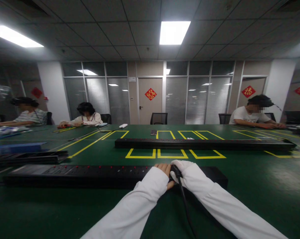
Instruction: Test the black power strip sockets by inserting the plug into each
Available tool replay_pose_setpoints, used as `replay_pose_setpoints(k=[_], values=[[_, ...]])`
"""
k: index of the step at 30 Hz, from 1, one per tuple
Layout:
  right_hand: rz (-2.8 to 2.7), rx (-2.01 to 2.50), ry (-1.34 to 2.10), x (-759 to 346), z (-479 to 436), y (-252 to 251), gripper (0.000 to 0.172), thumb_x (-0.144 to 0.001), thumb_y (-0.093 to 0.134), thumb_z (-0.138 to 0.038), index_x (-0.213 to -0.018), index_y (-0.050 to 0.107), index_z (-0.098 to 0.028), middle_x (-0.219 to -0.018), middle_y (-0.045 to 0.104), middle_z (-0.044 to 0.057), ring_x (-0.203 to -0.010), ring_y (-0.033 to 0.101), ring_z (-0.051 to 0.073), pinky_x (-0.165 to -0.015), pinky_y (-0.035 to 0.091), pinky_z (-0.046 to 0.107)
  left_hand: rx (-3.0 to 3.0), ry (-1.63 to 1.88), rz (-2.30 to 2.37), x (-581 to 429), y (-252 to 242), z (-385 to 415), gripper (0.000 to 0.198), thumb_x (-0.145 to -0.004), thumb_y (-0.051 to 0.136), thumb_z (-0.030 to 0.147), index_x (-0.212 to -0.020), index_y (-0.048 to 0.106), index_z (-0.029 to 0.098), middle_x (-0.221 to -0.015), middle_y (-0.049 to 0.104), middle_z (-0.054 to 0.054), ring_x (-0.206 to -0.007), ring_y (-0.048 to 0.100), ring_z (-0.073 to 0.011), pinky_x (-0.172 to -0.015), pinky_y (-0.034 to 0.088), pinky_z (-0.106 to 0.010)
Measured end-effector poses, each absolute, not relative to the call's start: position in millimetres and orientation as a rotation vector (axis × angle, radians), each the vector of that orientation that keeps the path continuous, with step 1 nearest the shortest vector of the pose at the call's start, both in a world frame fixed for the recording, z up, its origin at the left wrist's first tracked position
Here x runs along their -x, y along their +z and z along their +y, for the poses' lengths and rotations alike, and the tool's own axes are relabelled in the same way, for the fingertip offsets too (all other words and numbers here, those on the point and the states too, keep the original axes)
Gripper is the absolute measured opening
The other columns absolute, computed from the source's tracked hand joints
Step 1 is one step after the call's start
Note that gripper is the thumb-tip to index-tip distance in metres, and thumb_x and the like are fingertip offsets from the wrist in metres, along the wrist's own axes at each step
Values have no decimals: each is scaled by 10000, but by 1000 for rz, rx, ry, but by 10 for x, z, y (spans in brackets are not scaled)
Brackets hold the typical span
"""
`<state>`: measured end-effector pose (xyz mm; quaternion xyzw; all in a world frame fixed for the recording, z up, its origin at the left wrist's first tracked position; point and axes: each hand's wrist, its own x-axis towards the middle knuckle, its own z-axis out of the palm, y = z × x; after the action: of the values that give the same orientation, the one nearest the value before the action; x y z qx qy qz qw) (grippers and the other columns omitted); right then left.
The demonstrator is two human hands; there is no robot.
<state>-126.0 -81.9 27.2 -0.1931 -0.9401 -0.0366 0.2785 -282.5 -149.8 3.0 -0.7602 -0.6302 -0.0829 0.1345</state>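
A long black power strip [90, 174] lies across the green table [264, 186] right in front of me, with a row of small red switches on top. My left hand [164, 170], bare, rests with curled fingers on the strip's top edge. My right hand [181, 167], in a white glove, is closed round a black plug [176, 172] whose cable [186, 205] runs back toward me between my white sleeves. The two hands touch each other at the strip.
A second long black power strip [204, 143] lies farther back over yellow floor-style markings [172, 154]. More black strips and a blue box [18, 147] sit at the left. Three other people sit at the far side; a remote [123, 125] and phone [153, 132] lie there.
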Motion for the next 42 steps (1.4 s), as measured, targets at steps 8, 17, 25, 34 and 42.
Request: replay_pose_setpoints(k=[8, 17, 25, 34, 42], values=[[-2507, 497, -100, 1263, -811, 250, 311, -830, 440, -395, -1057, 529, -203, -860, 624, 57, -783, 587, 180, -713, 445, 288, 2199, -255, -1823, 2819, 49, -1529, 555, -787, 480, 445, -1228, 398, 119, -1103, 554, -140, -1031, 504, -307, -853, 408, -427], [-2481, 511, -129, 1300, -719, 175, 319, -798, 454, -418, -1023, 541, -210, -835, 627, 49, -747, 586, 177, -683, 435, 279, 2203, -293, -1820, 2801, 90, -1566, 556, -781, 509, 420, -1222, 421, 93, -1136, 554, -151, -1089, 484, -303, -898, 391, -413], [-2467, 511, -135, 1306, -692, 143, 338, -799, 437, -432, -1031, 538, -207, -839, 625, 48, -752, 588, 180, -686, 432, 284, 2199, -305, -1811, 2814, 64, -1548, 553, -783, 506, 441, -1220, 413, 113, -1135, 552, -143, -1093, 481, -306, -896, 389, -422], [-2504, 505, -146, 1278, -779, 225, 310, -824, 429, -404, -1022, 542, -193, -848, 629, 59, -769, 592, 184, -694, 439, 281, 2185, -305, -1811, 2826, 33, -1527, 560, -781, 506, 459, -1211, 405, 113, -1107, 559, -138, -1067, 493, -303, -879, 398, -419], [-2531, 496, -121, 1251, -826, 282, 313, -841, 421, -406, -1048, 521, -193, -867, 628, 49, -785, 594, 181, -708, 444, 279, 2186, -294, -1811, 2813, 79, -1567, 541, -787, 503, 440, -1200, 426, 99, -1108, 560, -138, -1069, 500, -295, -897, 392, -403]])
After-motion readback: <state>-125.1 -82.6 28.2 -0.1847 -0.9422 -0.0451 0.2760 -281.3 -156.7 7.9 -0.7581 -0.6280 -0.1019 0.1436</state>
